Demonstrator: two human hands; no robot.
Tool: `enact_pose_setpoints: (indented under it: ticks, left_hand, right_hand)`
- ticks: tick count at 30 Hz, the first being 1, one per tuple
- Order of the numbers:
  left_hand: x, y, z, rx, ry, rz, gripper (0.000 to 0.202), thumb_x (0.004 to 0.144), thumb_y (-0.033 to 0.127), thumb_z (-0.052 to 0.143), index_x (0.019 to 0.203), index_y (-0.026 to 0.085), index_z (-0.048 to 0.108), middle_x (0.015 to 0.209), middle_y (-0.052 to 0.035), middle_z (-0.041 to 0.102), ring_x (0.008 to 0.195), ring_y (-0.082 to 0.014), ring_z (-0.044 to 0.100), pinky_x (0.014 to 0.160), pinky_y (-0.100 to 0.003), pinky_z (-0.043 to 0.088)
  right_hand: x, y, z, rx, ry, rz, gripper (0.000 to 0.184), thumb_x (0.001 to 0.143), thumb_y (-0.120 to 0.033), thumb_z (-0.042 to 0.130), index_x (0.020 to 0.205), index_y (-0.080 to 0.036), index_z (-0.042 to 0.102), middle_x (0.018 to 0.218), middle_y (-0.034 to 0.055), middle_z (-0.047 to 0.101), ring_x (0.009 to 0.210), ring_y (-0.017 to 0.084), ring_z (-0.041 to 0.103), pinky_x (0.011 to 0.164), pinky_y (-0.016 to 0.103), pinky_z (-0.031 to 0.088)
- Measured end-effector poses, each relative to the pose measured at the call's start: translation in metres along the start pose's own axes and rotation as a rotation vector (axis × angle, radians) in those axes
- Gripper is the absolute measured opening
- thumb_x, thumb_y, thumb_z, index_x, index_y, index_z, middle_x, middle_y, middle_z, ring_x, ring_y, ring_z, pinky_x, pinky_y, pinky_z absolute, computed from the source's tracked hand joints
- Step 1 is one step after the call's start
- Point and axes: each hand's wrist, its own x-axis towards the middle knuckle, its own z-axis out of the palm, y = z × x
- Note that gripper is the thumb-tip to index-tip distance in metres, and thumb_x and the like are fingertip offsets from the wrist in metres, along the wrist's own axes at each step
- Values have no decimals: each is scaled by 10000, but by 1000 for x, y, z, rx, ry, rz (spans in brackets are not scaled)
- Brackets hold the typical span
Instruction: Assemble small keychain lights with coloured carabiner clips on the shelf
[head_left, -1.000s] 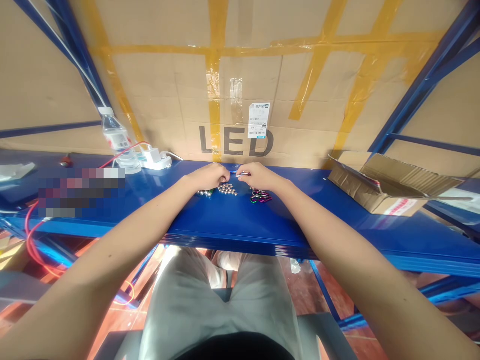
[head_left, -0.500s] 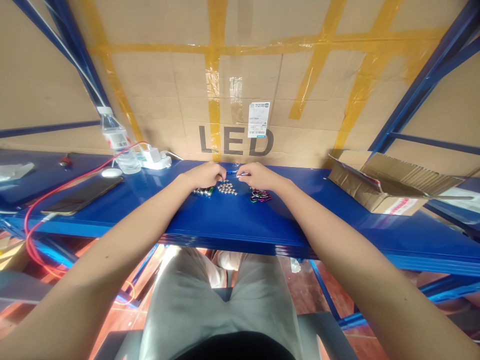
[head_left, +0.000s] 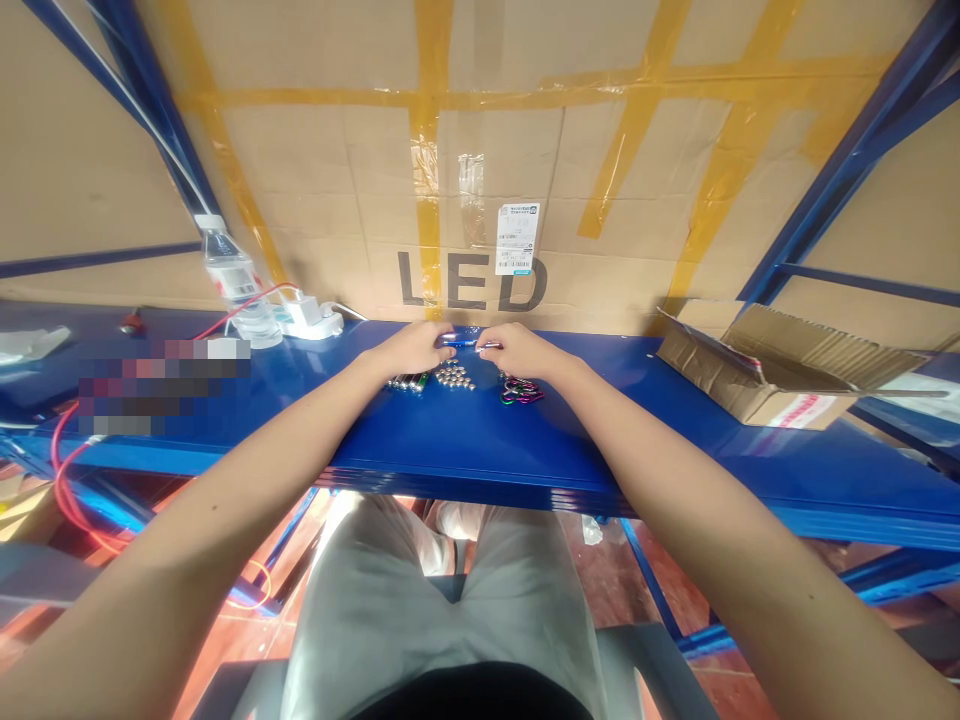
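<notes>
My left hand (head_left: 414, 348) is closed, its fingertips pinching one end of a slim blue metal tube (head_left: 460, 344). Facing it, my right hand (head_left: 517, 350) pinches a small silver piece (head_left: 489, 346) at the tube's other end; whether the two are joined is too small to tell. Below my left hand lies a row of small tubes (head_left: 409, 382) with shiny ends, partly hidden by it. Several small round silver pieces (head_left: 454, 376) are grouped between the hands. Just below my right hand sits a pile of coloured carabiner clips (head_left: 521, 391), pink, green and dark.
The blue bench (head_left: 465, 440) runs across, backed by a large taped carton (head_left: 315, 200). An open cardboard box (head_left: 780, 385) stands right. At left are a water bottle (head_left: 244, 290), a white power strip (head_left: 319, 322), a red cable (head_left: 67, 420) and a pixelated patch.
My hands have shifted slightly, and more of the blue tube now shows between them. The small pieces and clips on the bench lie as before.
</notes>
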Motion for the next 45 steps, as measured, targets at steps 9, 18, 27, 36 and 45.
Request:
enact_pose_setpoints:
  ticks: [9, 18, 27, 36, 45]
  left_hand:
    - [14, 4, 8, -105, -116, -82, 166, 796, 339, 692, 781, 176, 664, 754, -53, 706, 694, -198, 624, 633, -313, 411]
    - [14, 4, 7, -24, -133, -16, 213, 823, 340, 623, 677, 188, 594, 621, -11, 579, 598, -160, 499, 607, -316, 340]
    - [14, 9, 5, 26, -143, 11, 199, 844, 313, 544, 679, 212, 592, 633, -29, 600, 568, -180, 500, 589, -337, 345]
    - [18, 5, 7, 77, -127, -33, 157, 854, 309, 555, 833, 201, 667, 750, -68, 675, 644, -209, 581, 632, -338, 394]
    - [18, 3, 2, -104, -102, -28, 203, 916, 349, 527, 885, 192, 651, 861, -63, 704, 753, -203, 614, 700, -318, 425]
  right_hand:
    - [6, 8, 2, -32, 33, -24, 179, 996, -188, 557, 1014, -168, 734, 1043, 103, 750, 853, 200, 655, 772, 312, 477]
    - [4, 5, 0, -51, 35, -12, 180, 994, -182, 571, 1048, -162, 741, 1084, 105, 753, 867, 192, 663, 779, 297, 486]
    - [5, 7, 0, -42, 23, -17, 171, 991, -187, 577, 1056, -157, 732, 1072, 108, 757, 861, 195, 665, 785, 300, 482]
    - [4, 6, -1, -34, 3, -2, 174, 987, -190, 568, 1037, -164, 732, 1067, 108, 749, 802, 181, 643, 724, 289, 470]
    - [8, 13, 1, -31, 7, -14, 172, 977, -203, 579, 1043, -164, 733, 1033, 102, 749, 774, 179, 636, 705, 289, 463]
